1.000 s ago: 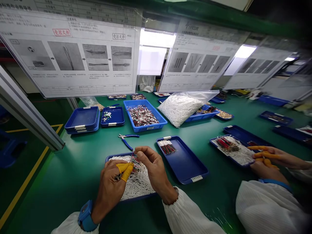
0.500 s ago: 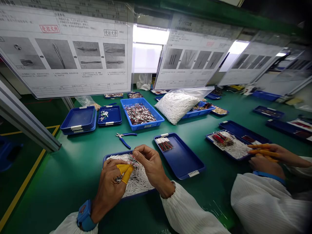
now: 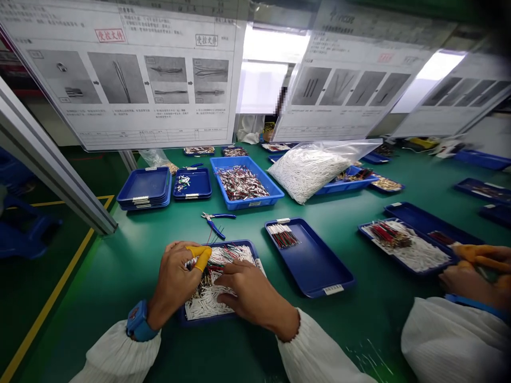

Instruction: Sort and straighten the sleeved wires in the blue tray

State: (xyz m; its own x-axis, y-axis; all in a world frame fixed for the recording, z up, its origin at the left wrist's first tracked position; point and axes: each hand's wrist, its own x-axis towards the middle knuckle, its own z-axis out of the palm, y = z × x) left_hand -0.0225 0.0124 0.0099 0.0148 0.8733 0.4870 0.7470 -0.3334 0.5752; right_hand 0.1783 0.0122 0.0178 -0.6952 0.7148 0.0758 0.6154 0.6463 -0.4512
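Observation:
My left hand [image 3: 178, 279], with yellow finger cots on thumb and forefinger, pinches a few thin wires [image 3: 216, 234] whose ends stick up past the fingertips. It is over the left side of a blue tray [image 3: 251, 249]. Loose short white tubes [image 3: 203, 308] fill much of this tray, with red, green and black wires [image 3: 229, 256] at its far side. Low over the tubes hangs my right hand [image 3: 251, 292], thumb and fingers apart, with nothing visible between them. Blue-handled cutters [image 3: 215, 223] lie just beyond the tray.
Right of it stands a blue tray [image 3: 315, 266] with a row of white-tipped wires [image 3: 283, 235]. Farther back are stacked trays [image 3: 143, 186], a bin of wire pieces [image 3: 243, 183] and a bag of white tubes [image 3: 307, 170]. A co-worker's hands [image 3: 475, 271] work at the right.
My right hand has come away from the left fingertips and down over the white tubes. My left hand still pinches wires. The view has turned left, shifting the table's things rightward.

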